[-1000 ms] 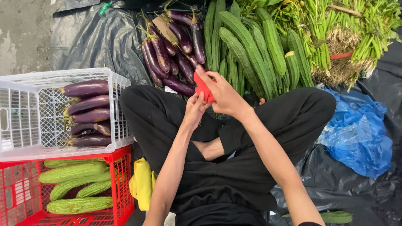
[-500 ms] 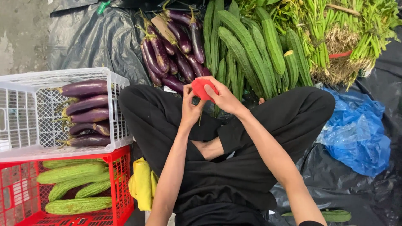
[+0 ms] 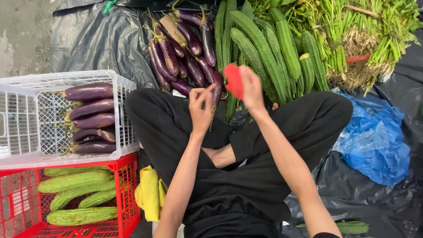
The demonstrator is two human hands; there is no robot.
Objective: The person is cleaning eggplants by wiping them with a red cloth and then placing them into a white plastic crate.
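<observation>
A black sheet (image 3: 97, 44) covers the floor, keeping the produce off the concrete. On it, ridged gourds (image 3: 260, 48) and leafy bundles (image 3: 365, 35) lie sorted by kind beside a pile of loose eggplants (image 3: 185, 53), all within reach of the seated person. At the left, a white crate (image 3: 26, 128) of eggplants sits stacked on a red crate (image 3: 128, 194) of bitter gourds. The right hand (image 3: 252, 90) has its grip clamped on a small red piece (image 3: 233, 80), lifted above the eggplant pile. The left hand (image 3: 200, 110) pinches thumb and fingers together; whether they hold anything cannot be told.
</observation>
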